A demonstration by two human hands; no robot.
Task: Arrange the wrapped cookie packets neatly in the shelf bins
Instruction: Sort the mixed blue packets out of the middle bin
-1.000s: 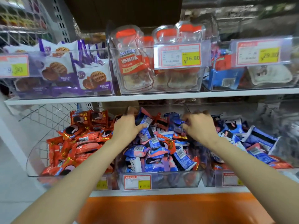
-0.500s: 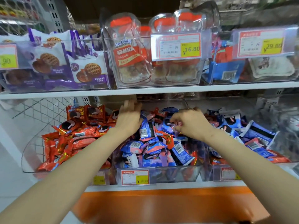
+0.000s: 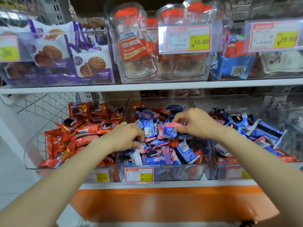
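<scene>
While my right hand (image 3: 196, 124) pinches a blue-and-pink packet (image 3: 168, 132) above the middle bin (image 3: 180, 173) at frame centre, my left hand (image 3: 126, 136) curls into the pile (image 3: 157, 153); its grip I cannot tell

The middle price tag (image 3: 186, 39) reads ¥16.80; the right price tag (image 3: 275, 37), 29.80.

Glossy foil cookie packets (image 3: 157, 131) in clear plastic bins (image 3: 164, 171)

Up top you've got purple cookie bags (image 3: 54, 53), cola candy pouches (image 3: 132, 46) beside a 16.80 price tag (image 3: 186, 38), and an orange ledge (image 3: 164, 202) down below.
</scene>
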